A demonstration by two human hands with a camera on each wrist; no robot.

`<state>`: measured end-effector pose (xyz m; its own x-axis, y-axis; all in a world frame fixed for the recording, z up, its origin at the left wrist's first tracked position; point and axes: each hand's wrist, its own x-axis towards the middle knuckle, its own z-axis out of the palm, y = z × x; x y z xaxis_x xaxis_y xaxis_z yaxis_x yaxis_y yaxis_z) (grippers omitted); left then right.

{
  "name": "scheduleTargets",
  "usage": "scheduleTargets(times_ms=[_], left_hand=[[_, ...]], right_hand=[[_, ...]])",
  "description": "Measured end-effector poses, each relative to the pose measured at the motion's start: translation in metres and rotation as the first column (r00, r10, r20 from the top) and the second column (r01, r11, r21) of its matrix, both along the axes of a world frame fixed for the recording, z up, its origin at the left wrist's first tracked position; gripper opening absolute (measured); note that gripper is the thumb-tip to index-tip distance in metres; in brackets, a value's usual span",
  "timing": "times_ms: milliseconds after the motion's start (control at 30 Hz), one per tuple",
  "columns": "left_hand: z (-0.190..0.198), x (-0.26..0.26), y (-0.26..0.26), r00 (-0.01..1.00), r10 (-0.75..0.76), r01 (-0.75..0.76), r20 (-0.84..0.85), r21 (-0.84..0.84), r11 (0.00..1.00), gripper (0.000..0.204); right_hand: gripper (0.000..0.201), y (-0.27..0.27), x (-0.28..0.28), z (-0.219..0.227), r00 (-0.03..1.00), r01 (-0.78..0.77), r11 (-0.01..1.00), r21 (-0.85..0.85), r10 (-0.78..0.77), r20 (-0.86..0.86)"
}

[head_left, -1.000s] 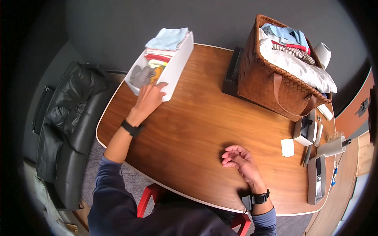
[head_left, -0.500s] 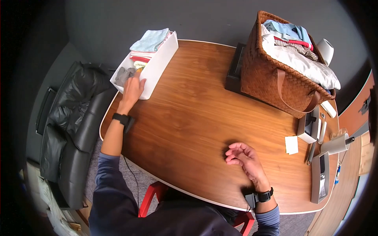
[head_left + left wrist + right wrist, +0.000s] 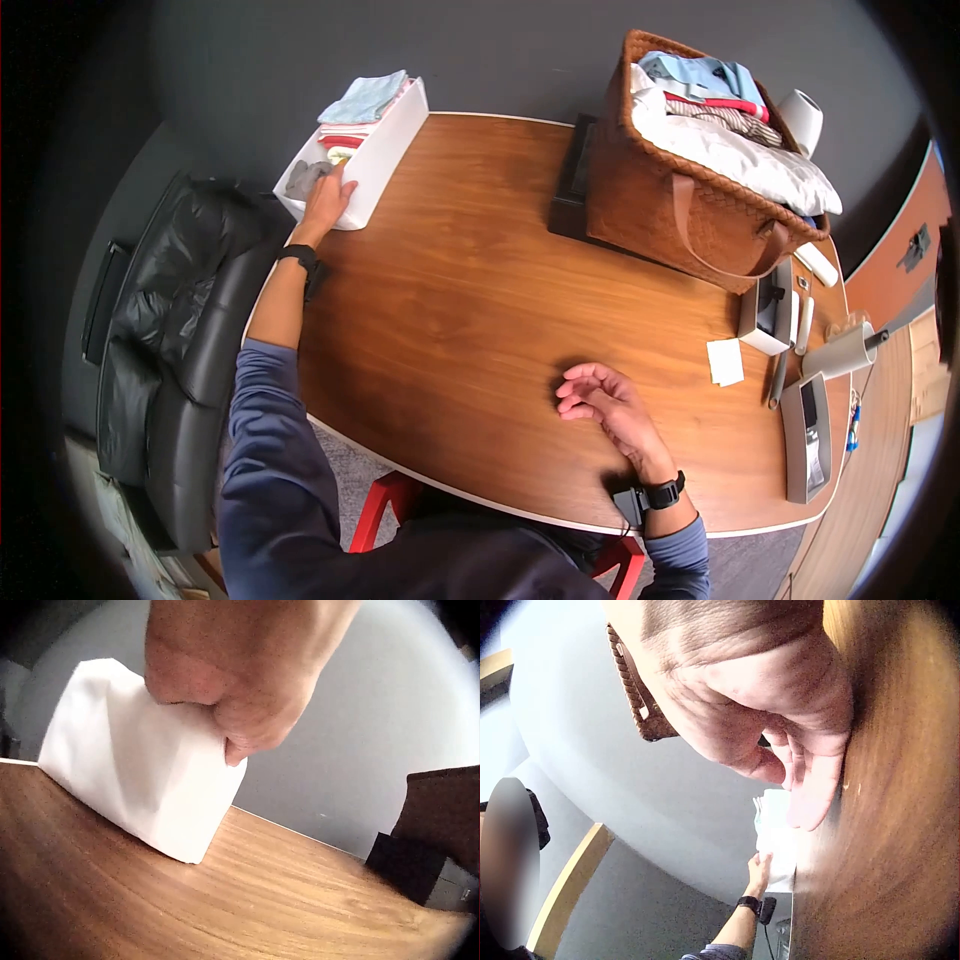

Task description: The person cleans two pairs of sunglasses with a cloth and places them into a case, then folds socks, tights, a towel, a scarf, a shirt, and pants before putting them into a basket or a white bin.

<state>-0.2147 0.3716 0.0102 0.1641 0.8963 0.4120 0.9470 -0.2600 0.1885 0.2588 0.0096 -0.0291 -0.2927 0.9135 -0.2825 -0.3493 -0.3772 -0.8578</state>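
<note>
A white fabric bin (image 3: 385, 150) stands at the table's far left corner, holding folded cloths (image 3: 362, 100) at its far end and grey items (image 3: 305, 178) at its near end. My left hand (image 3: 325, 205) grips the near end of its wall, and in the left wrist view the hand (image 3: 232, 675) closes over the rim of the bin (image 3: 150, 765); some fingertips are hidden. My right hand (image 3: 615, 410) rests on the table near the front, fingers loosely curled and holding nothing, as the right wrist view of that hand (image 3: 765, 697) also shows.
A brown woven basket (image 3: 650, 190) full of clothes stands at the back right beside a black box (image 3: 570, 190). Along the right edge are grey trays (image 3: 805, 440), a white cup (image 3: 840, 352) and white paper (image 3: 725, 362). A black sofa (image 3: 165, 330) is left of the table.
The white bin has shifted left across the table, with my left hand moving along at its near end. My right hand has stayed in about the same place.
</note>
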Motion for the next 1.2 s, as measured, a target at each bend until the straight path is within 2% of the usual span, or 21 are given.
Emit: scheduleTargets(times_ms=[100,200,267,300,400,433,500,567,633,700,767,867,900,1000,1033,1133,1167,1200], left_hand=[[0.001,-0.002,0.004,1.000,-0.022,0.022,-0.023,0.006,1.000,0.044],[0.011,0.017,-0.011,0.984,0.104,-0.103,-0.144,0.014,0.995,0.045],[0.025,0.044,-0.022,0.955,0.100,-0.023,-0.279,0.266,0.964,0.042],[0.031,0.064,-0.029,0.961,0.080,0.014,-0.265,0.335,0.942,0.041],[0.056,0.128,-0.028,0.973,-0.229,0.214,0.013,0.307,0.927,0.043],[0.075,0.161,-0.036,0.912,-0.362,0.298,0.191,0.296,0.908,0.035],[0.121,0.217,-0.051,0.819,-0.507,0.459,0.268,0.221,0.860,0.024],[0.161,0.275,-0.068,0.666,-0.698,0.639,0.262,0.282,0.716,0.021],[0.205,0.330,-0.096,0.530,-0.841,0.815,0.107,0.211,0.540,0.022],[0.230,0.377,-0.113,0.485,-0.852,0.874,0.197,-0.080,0.479,0.039],[0.230,0.420,-0.105,0.370,-0.929,0.910,-0.011,-0.193,0.365,0.062],[0.211,0.465,-0.079,0.318,-0.925,0.821,-0.210,-0.427,0.379,0.073],[0.208,0.474,-0.077,0.400,-0.882,0.718,-0.249,-0.513,0.470,0.076],[0.210,0.480,-0.086,0.379,-0.892,0.702,-0.246,-0.551,0.450,0.081],[0.207,0.481,-0.083,0.359,-0.909,0.733,-0.214,-0.538,0.416,0.086],[0.215,0.478,-0.070,0.323,-0.914,0.717,-0.245,-0.567,0.405,0.089],[0.234,0.471,-0.069,0.383,-0.923,0.653,-0.049,-0.692,0.308,0.090],[0.258,0.467,-0.066,0.490,-0.868,0.561,0.085,-0.792,0.240,0.091]], right_hand=[[0.027,0.001,0.000,-0.001,1.000,0.002,1.000,0.008,-0.002,-0.005],[0.027,0.002,-0.001,-0.006,1.000,0.001,1.000,0.015,-0.001,-0.010],[0.027,0.002,0.000,-0.009,1.000,-0.006,1.000,0.011,0.006,-0.014],[0.028,0.003,0.000,-0.012,1.000,-0.010,1.000,0.014,0.010,-0.018],[0.028,0.003,-0.001,-0.014,1.000,-0.010,1.000,0.025,0.011,-0.028],[0.027,0.003,-0.001,-0.014,0.999,-0.009,1.000,0.023,0.010,-0.030],[0.025,0.003,-0.001,-0.016,0.999,-0.009,1.000,0.017,0.009,-0.036],[0.025,0.004,-0.001,-0.015,1.000,-0.011,1.000,0.021,0.011,-0.027],[0.025,0.003,-0.001,-0.014,1.000,-0.007,1.000,0.021,0.008,-0.023],[0.026,0.003,-0.002,-0.014,1.000,0.004,1.000,0.023,-0.004,-0.028],[0.025,0.003,-0.003,-0.013,1.000,0.005,1.000,0.016,-0.005,-0.024],[0.023,0.004,-0.003,-0.014,1.000,0.007,1.000,0.012,-0.007,-0.023],[0.023,0.005,-0.003,-0.015,1.000,0.008,1.000,0.010,-0.008,-0.025],[0.023,0.004,-0.003,-0.019,0.999,0.013,1.000,0.028,-0.011,-0.039],[0.023,0.005,-0.004,-0.019,0.999,0.015,1.000,0.024,-0.014,-0.035],[0.023,0.006,-0.004,-0.017,1.000,0.016,1.000,0.015,-0.016,-0.027],[0.023,0.005,-0.004,-0.015,0.999,0.019,1.000,0.015,-0.018,-0.029],[0.023,0.005,-0.005,-0.014,0.999,0.023,1.000,0.016,-0.022,-0.034]])
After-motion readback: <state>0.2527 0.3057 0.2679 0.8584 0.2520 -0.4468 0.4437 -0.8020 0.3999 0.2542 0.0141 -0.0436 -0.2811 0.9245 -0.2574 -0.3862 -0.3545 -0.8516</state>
